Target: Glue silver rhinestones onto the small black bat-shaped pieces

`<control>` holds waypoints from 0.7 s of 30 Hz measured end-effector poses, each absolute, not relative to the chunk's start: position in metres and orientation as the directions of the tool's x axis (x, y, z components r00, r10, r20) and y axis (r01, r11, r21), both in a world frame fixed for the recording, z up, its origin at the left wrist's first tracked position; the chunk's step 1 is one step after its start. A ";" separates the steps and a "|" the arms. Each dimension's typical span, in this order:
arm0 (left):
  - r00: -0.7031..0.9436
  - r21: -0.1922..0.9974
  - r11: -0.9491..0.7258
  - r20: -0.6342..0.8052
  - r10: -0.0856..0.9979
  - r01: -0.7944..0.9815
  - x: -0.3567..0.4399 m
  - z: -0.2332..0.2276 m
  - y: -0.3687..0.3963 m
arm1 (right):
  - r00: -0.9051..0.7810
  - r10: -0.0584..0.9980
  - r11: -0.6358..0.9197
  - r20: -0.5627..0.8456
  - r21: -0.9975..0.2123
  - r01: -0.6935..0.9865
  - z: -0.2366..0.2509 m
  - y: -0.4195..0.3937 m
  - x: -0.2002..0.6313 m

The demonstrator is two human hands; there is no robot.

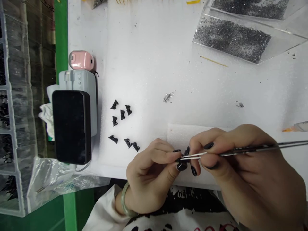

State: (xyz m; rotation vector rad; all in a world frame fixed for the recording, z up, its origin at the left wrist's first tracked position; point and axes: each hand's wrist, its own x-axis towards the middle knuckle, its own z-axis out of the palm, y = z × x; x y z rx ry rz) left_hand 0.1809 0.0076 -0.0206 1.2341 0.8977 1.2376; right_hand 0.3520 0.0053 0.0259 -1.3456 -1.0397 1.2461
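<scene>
My left hand (154,170) pinches something tiny and dark between thumb and forefinger at the near edge of the white foam mat (149,57); the piece itself is mostly hidden. My right hand (240,166) grips thin metal tweezers (240,150), whose tips meet the left fingertips. Several small black bat-shaped pieces (121,123) lie loose on the mat just left of my left hand. A small pile of tiny grey beads (167,97) sits farther back.
A black phone (71,126) lies on a white power bank (79,83) at the left, with a pink case (81,60) behind. Clear trays of dark beads (233,37) stand at the back right. A compartment box (12,112) and plastic bag (53,183) flank the left.
</scene>
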 end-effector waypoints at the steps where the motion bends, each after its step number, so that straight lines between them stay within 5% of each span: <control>1: 0.164 0.978 -0.085 0.117 0.980 -0.191 0.181 -0.021 0.008 | 0.096 0.984 -0.142 -0.147 -0.989 -0.049 0.025 0.005 0.351; 8: 0.164 0.971 -0.005 0.045 0.985 -0.240 0.181 -0.021 0.006 | 0.134 0.964 -0.196 -0.231 -0.952 -0.235 0.026 0.005 0.347; 21: 0.145 0.979 -0.004 0.034 0.989 -0.206 0.181 -0.021 0.006 | 0.118 0.955 -0.223 -0.272 -0.921 -0.320 0.026 0.011 0.349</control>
